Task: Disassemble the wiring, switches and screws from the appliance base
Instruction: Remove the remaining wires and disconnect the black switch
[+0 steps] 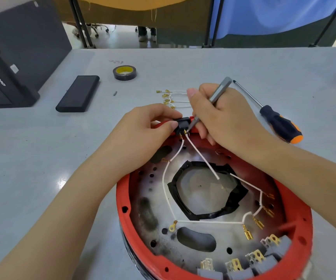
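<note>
The round red appliance base lies open side up at the near table edge, with a metal plate inside. White wires with brass terminals run across the plate. At the far rim my left hand pinches a small black switch with brass pins. My right hand grips a slim grey tool like a pen, its tip at the switch's pins, where two white wires attach. Several grey switches sit along the near rim.
A loose bundle of white wires with brass terminals lies beyond my hands. A black-and-orange screwdriver lies at the right. A tape roll, a flat black case and a black computer box stand at the left.
</note>
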{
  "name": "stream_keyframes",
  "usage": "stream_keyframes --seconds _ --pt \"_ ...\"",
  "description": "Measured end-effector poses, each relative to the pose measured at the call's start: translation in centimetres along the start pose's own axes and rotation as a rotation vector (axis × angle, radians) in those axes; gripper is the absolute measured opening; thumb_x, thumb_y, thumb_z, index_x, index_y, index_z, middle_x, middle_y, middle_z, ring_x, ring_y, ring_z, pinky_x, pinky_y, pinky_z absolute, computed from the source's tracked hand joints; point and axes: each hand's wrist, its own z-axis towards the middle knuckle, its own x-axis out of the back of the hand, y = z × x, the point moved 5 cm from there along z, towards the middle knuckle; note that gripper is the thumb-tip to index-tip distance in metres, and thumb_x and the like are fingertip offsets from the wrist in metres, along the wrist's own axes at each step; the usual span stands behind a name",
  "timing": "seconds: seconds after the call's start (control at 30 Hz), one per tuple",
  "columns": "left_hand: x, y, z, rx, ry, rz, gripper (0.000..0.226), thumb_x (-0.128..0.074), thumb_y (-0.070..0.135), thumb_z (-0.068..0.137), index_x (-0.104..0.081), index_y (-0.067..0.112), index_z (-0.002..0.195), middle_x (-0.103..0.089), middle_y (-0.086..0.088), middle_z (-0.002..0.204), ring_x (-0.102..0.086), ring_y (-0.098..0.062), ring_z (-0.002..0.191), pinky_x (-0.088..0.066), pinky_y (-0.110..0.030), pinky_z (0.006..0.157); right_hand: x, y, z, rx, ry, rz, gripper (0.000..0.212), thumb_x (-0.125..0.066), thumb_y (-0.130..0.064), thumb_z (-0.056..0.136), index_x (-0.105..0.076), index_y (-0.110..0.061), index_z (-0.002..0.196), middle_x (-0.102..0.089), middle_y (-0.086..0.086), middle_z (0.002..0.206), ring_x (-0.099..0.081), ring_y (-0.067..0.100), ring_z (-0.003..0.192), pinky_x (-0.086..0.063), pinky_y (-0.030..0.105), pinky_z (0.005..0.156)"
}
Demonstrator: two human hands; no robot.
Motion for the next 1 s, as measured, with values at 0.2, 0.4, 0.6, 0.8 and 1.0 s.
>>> stream_keyframes --seconds 0.2,0.4,0.6,0.8,1.0 --pt "-0.1 0.0 0.0 -0.001 -0.003 -0.004 0.017 -0.058 0.027 0.092 -0.067 0.038 0.102 -0.067 0.024 0.092 -0.061 0.010 0.085 -0.047 -0.017 0.084 -0.1 0.1 0.1 -0.001 0.020 0.043 0.047 -0.046 -0.033 0.100 -0.046 0.005 0.072 -0.051 0.003 0.042 -0.042 0.009 0.032 -0.031 0.013 0.039" --pt "-0.1 0.1 -0.1 0.004 -0.013 -0.027 0.018 -0.058 0.026 0.093 -0.068 0.036 0.102 -0.068 0.022 0.097 -0.063 0.005 0.091 -0.049 -0.028 0.094 -0.3 0.2 0.3 -0.011 -0.007 0.038 0.047 -0.045 -0.033 0.100 -0.045 0.003 0.069 -0.051 0.004 0.041 -0.041 0.011 0.031 -0.033 0.014 0.039" --pt "-0.1 0.2 -0.1 0.002 -0.018 -0.011 0.019 -0.056 0.026 0.093 -0.067 0.036 0.105 -0.068 0.021 0.100 -0.063 0.003 0.094 -0.048 -0.029 0.095 -0.5 -0.1 0.5 0.037 -0.045 -0.041 0.047 -0.043 -0.036 0.100 -0.042 -0.001 0.070 -0.045 -0.001 0.042 -0.042 0.008 0.035 -0.031 0.013 0.042" --pt "0.0 0.3 -0.1 -0.012 -0.014 0.016 0.020 -0.056 0.026 0.093 -0.067 0.035 0.108 -0.067 0.020 0.103 -0.062 0.002 0.097 -0.046 -0.028 0.097 -0.5 -0.9 -0.3 0.149 -0.064 -0.148 0.046 -0.041 -0.040 0.100 -0.038 -0.007 0.068 -0.047 0.009 0.053 -0.042 0.014 0.048 -0.035 0.022 0.049" --pt "-0.1 0.3 -0.1 -0.007 -0.018 -0.007 0.019 -0.056 0.025 0.093 -0.067 0.033 0.106 -0.068 0.019 0.103 -0.063 0.000 0.097 -0.048 -0.031 0.096 -0.3 -0.6 -0.1 0.124 -0.023 -0.111 0.052 -0.039 -0.042 0.099 -0.044 0.003 0.072 -0.048 0.016 0.055 -0.042 0.010 0.044 -0.034 0.016 0.045"
